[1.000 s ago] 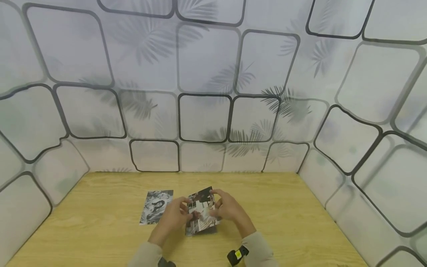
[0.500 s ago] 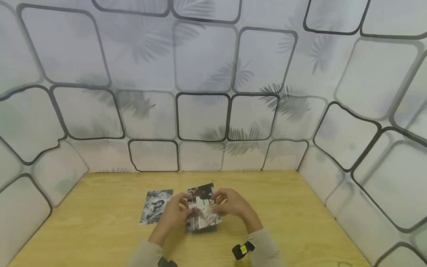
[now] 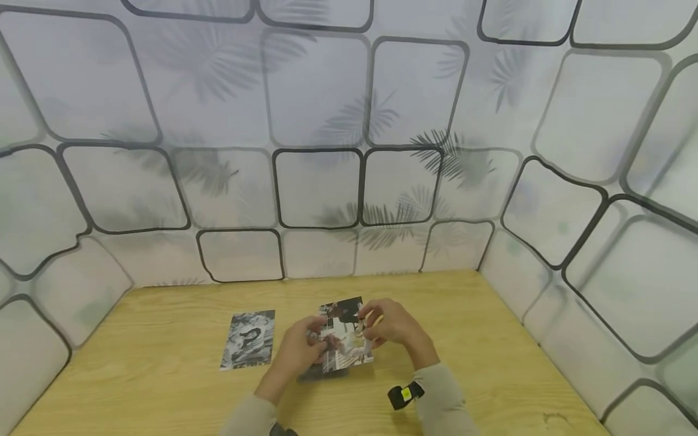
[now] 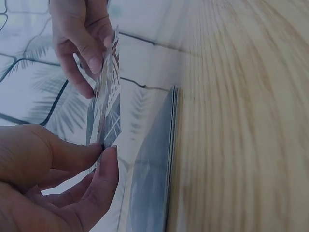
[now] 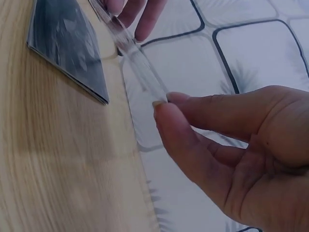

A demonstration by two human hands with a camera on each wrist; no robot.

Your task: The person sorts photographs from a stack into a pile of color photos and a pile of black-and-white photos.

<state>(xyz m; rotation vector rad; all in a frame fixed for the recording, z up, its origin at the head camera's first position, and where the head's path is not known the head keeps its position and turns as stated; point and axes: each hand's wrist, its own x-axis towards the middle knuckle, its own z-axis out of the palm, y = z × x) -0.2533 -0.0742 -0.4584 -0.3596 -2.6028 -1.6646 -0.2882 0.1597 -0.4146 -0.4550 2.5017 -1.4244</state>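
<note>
A colour photo print (image 3: pixel 345 330) is held tilted above the table between both hands. My left hand (image 3: pixel 297 348) pinches its left edge between thumb and fingers, as the left wrist view shows closely. On the opposite edge, my right hand (image 3: pixel 395 327) grips it; in the right wrist view the thumb and a fingertip (image 5: pixel 166 108) meet at the print. Underneath, a thin stack of dark prints (image 4: pixel 154 169) lies on the wood, partly covered in the head view by the held print. A black-and-white photo print (image 3: pixel 249 340) lies flat left of my left hand.
The light wood table (image 3: pixel 180 351) meets patterned cloth walls (image 3: pixel 322 188) at its back and sides. A black strap with a yellow patch (image 3: pixel 406 393) sits at the right wrist.
The held print has shifted rightward and slightly up from the stack, with both hands moving along with it. The head view has turned a little to the right.
</note>
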